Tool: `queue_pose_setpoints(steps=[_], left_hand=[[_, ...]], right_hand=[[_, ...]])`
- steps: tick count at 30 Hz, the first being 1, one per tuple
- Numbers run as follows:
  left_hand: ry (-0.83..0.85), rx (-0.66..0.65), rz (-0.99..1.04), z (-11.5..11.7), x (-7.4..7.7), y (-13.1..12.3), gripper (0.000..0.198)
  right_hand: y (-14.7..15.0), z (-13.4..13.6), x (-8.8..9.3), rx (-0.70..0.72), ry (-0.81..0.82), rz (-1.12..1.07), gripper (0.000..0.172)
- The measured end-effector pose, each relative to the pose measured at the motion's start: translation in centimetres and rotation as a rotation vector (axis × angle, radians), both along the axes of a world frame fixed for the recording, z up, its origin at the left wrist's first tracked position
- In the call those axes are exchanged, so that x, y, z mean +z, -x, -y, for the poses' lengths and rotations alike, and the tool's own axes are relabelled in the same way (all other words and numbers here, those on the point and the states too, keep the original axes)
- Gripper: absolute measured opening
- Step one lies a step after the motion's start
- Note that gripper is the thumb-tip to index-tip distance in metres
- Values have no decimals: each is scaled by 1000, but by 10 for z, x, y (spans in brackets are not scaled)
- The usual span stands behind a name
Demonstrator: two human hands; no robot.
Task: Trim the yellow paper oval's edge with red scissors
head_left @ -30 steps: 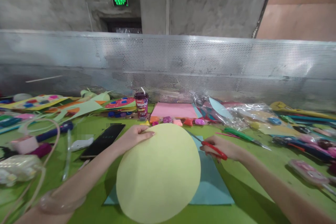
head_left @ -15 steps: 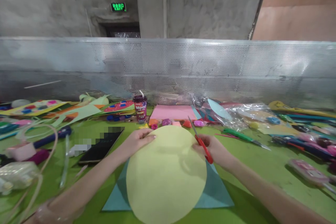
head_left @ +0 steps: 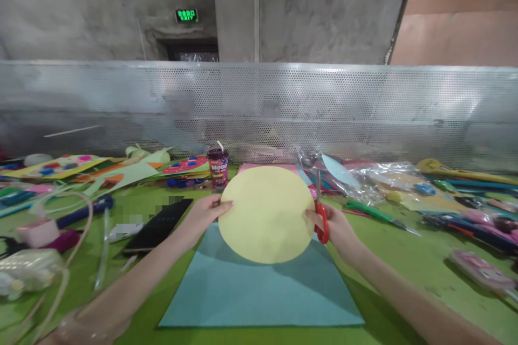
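Observation:
A pale yellow paper oval is held up between my two hands, over a blue-green sheet of paper lying on the table. My left hand pinches its left edge, thumb in front and fingers behind. At the right edge, the thumb of my right hand presses on the oval. That same hand also grips scissors with red handles, their blades pointing up and away from me. Whether the blades are fully together is hard to make out.
A dark phone lies left on the green table. Behind stand a purple drink cup and pink paper. A green-handled knife and clear plastic wrapping lie right. A perforated metal panel closes the back.
The yellow oval has been raised and tilted upright, uncovering more of the blue-green sheet. My hands have slid down to its sides, and the scissors have turned more upright.

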State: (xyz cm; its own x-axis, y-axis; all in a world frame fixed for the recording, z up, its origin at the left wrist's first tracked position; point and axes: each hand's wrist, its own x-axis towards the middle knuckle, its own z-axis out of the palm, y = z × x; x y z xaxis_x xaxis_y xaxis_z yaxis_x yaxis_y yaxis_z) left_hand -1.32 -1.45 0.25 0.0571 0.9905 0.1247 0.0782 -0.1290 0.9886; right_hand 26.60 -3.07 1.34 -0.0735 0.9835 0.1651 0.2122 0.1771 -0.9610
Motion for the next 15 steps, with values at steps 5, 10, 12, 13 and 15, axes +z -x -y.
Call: queue_pose_setpoints(steps=[5,10,12,13,15], left_hand=[[-38,31,38,2,2,0,33],[46,-60,-74,7,5,-5,33],[64,-148,-146,9,5,-8,31],[61,-180,-182,11,5,-10,30],[24,-219,-260,14,5,-14,30]], right_hand=[[-6,-8,-7,-43,16,-26,31],[-11,-10,-3,-67,-115,11,33],[-8,-7,0,6,-105,43,33],[-6,-4,1,45,-93,63,33],[1,1,3,107,-74,96,32]])
